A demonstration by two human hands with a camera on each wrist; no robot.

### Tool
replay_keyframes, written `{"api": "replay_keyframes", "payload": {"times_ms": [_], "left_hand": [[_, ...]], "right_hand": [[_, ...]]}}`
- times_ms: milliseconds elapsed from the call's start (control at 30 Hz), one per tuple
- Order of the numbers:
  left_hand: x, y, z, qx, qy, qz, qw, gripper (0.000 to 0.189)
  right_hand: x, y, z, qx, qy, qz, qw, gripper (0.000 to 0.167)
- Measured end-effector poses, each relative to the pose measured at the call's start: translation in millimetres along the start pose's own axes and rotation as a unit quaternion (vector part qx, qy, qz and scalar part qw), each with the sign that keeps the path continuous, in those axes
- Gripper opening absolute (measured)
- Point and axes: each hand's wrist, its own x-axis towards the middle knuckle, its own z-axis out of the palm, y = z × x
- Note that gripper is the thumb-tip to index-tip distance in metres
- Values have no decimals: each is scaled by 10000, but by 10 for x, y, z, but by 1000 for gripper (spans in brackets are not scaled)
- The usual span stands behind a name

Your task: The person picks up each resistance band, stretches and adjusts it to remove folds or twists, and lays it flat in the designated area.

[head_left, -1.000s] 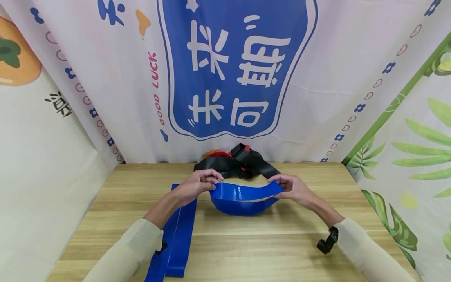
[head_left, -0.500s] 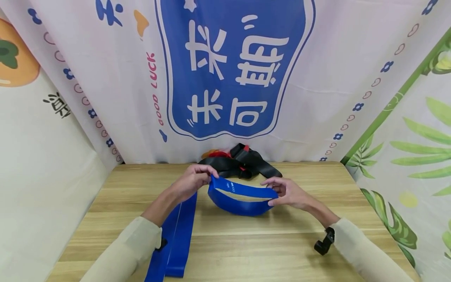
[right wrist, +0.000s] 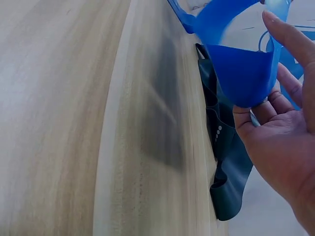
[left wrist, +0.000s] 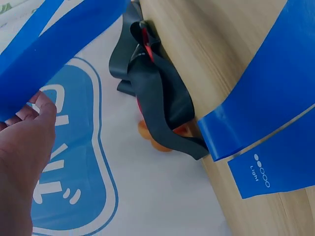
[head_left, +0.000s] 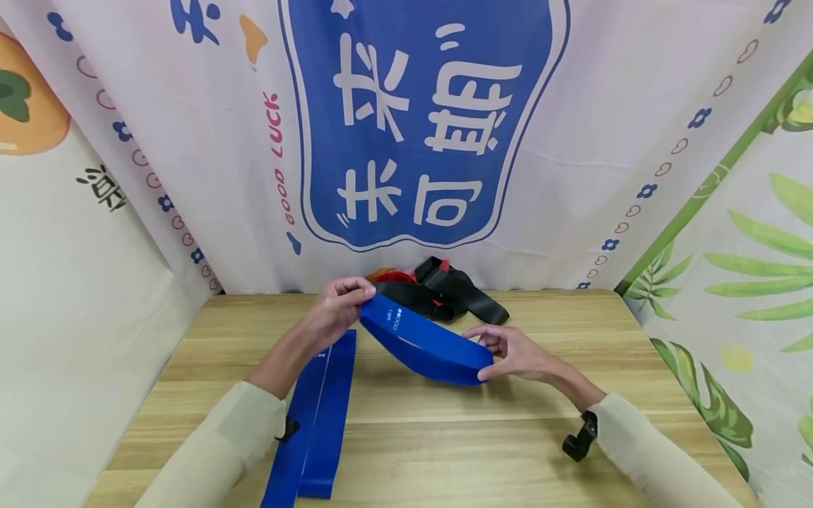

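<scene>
A blue resistance-band loop [head_left: 425,342] marked "Light" is held above the table, stretched slantwise between both hands. My left hand [head_left: 330,310] pinches its raised left end between thumb and fingers. The lower right end sits in my right hand [head_left: 519,355]. In the right wrist view, the thumb and fingers of that hand [right wrist: 283,115] curl round the end of the blue band [right wrist: 243,73]. A second blue resistance band [head_left: 329,416], also printed "Light" in the left wrist view, lies flat beneath my left forearm.
At the back of the wooden table [head_left: 419,458] lies a pile of black resistance bands [head_left: 460,293], with red and orange pieces [head_left: 394,276] beside them. A printed cloth [head_left: 241,162] hangs directly behind the table's back edge.
My left hand has moved left and up with its end of the band, while my right hand shifted slightly left and down. The loop now slants and looks narrower. The other blue band stays put.
</scene>
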Motion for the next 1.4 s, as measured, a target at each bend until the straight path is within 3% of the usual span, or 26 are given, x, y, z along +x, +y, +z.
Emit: {"api": "replay_keyframes", "payload": {"times_ms": [167, 267, 467, 667, 1067, 1400], "left_hand": [[8, 31, -20, 346, 574, -45, 9977, 19], [10, 50, -33, 569, 707, -86, 9958, 21], [24, 80, -79, 542, 575, -64, 9969, 28], [23, 107, -147, 589, 521, -35, 9969, 28], [5, 74, -327, 1383, 944, -298, 9854, 15], [-16, 37, -410, 1463, 819, -336, 9853, 19]], "right_hand": [[0, 21, 30, -81, -134, 166, 9997, 66], [-10, 33, 46, -161, -215, 278, 9993, 61], [-27, 46, 93, -510, -407, 319, 9974, 33], [-21, 80, 135, -824, -439, -214, 9954, 15], [-26, 48, 198, -835, -610, -593, 9929, 10], [-35, 47, 253, -608, -738, -816, 9921, 6]]}}
